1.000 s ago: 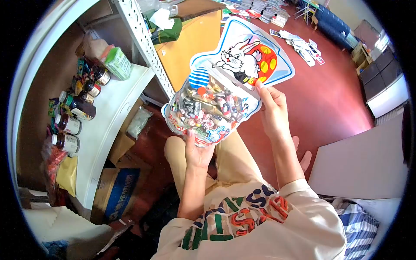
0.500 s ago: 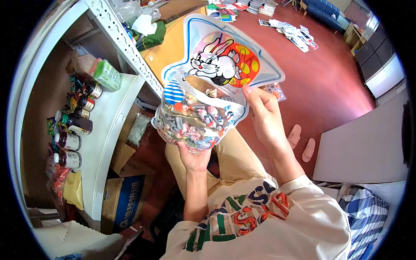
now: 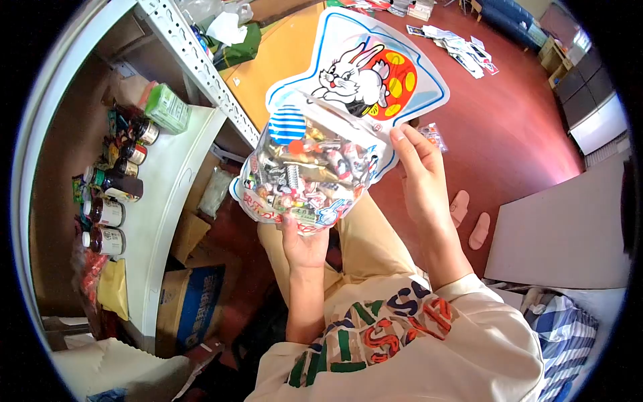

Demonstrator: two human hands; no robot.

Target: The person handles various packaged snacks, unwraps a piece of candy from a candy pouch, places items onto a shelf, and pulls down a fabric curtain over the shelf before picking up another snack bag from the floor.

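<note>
The left hand [image 3: 305, 242] grips the candy bag [image 3: 305, 167] by its bottom edge; the right hand [image 3: 423, 175] pinches its side edge, right of the white shelf [image 3: 175, 181], above open red floor [image 3: 499, 127].

I see that the bag [image 3: 321, 184] is of clear plastic, glossy and a little wrinkled; the wrappers [image 3: 301, 158] inside it look shiny, some like metal foil; my shirt [image 3: 429, 355] and my trousers [image 3: 375, 234] are of soft, matt cloth; the shelf post [image 3: 198, 75] looks like painted metal with holes; the shelf board [image 3: 175, 184] is smooth; the box [image 3: 173, 301] is of matt cardboard; the floor [image 3: 506, 120] is smooth, with a glossy shine.
</note>
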